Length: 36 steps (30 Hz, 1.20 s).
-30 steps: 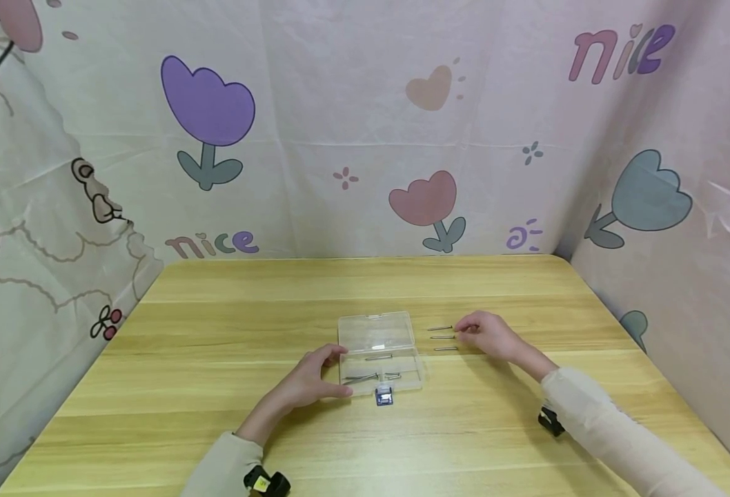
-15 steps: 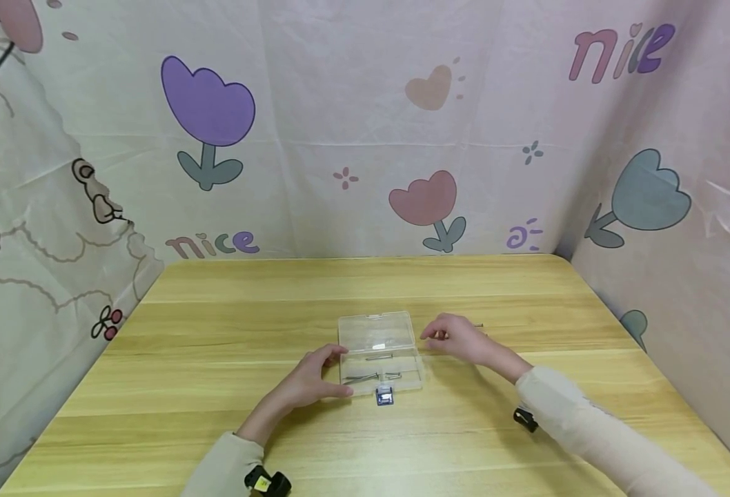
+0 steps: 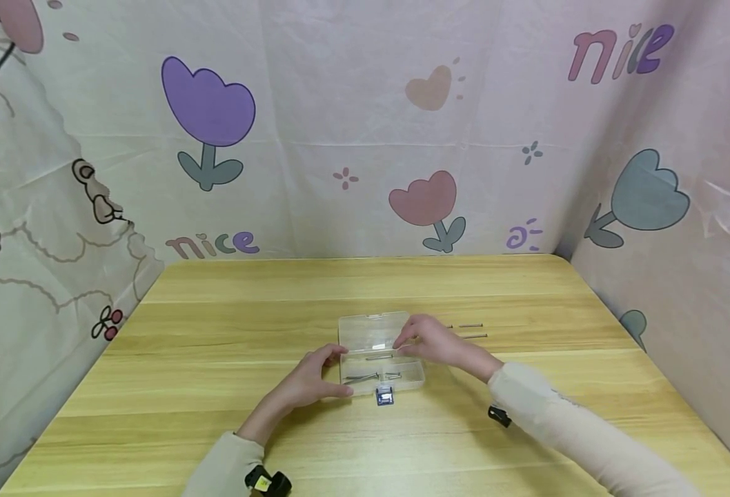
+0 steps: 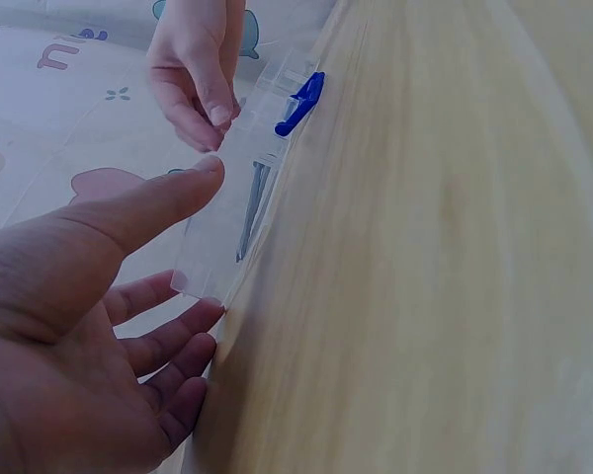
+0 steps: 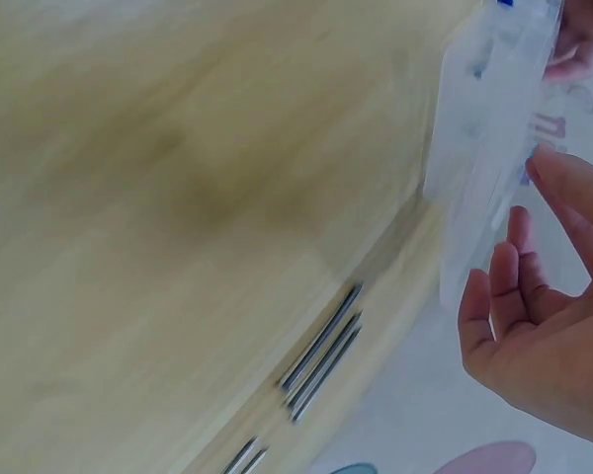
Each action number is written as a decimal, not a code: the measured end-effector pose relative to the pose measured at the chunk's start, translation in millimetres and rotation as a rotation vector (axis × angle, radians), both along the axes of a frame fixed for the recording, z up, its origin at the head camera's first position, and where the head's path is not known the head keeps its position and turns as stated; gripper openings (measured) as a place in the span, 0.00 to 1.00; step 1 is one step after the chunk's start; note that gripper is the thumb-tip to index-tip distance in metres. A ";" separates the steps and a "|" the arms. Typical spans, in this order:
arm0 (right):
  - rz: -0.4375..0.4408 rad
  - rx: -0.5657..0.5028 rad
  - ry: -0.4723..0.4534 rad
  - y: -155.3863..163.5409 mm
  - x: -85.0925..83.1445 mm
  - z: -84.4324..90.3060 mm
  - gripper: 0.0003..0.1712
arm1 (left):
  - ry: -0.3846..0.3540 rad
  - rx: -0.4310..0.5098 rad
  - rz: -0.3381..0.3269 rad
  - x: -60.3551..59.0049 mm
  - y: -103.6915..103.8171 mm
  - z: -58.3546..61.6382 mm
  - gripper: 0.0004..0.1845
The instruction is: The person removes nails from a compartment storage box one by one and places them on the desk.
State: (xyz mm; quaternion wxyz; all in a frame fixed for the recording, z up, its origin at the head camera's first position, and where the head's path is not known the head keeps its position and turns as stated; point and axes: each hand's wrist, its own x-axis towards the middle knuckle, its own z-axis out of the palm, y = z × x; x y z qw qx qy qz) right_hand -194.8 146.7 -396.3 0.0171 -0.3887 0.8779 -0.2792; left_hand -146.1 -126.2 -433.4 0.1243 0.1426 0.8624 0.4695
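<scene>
A clear plastic box point(image 3: 419, 378) lies with its lid point(image 3: 365, 331) folded back on the table. My left hand point(image 3: 312, 376) grips its left end, thumb at the front edge and fingers at the back. Several thin metal nails sit inside: one nail point(image 3: 379, 357) in the rear section, others, like this nail point(image 3: 360, 378), in the front one. Over the box's back right part hovers my right hand point(image 3: 436, 340), fingers loosely bent with no nail showing between them. A blue clasp point(image 3: 385, 396) hangs at the box's front. In the left wrist view, nails point(image 4: 252, 212) show through the clear wall.
To the right of the box, several nails point(image 5: 321, 346) lie side by side on the wooden table point(image 3: 247, 297), partly hidden by my right hand in the head view. Behind the table hangs a printed cloth point(image 3: 315, 103).
My right hand has moved left from the nails on the table to above the box, uncovering two nails in the right-hand row. The left hand and box have stayed put.
</scene>
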 end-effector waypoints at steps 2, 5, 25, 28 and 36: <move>0.031 -0.004 0.020 -5.3 -0.5 -1.9 0.05 | -0.003 -0.002 0.005 0.0 -0.2 -0.3 0.37; 0.053 0.012 0.034 -12.0 -1.0 -5.5 0.05 | -0.007 -0.004 0.011 0.0 -0.2 -0.5 0.37; -0.017 0.085 0.078 -25.3 3.1 -13.6 0.05 | -0.025 -0.009 0.026 -1.7 0.5 -1.4 0.37; -0.038 0.091 0.065 -26.2 2.9 -13.6 0.04 | -0.026 -0.003 0.024 -1.9 0.3 -1.8 0.37; -0.053 0.131 0.046 -29.5 0.2 -13.2 0.03 | -0.028 0.007 0.021 -1.6 -0.3 -2.3 0.37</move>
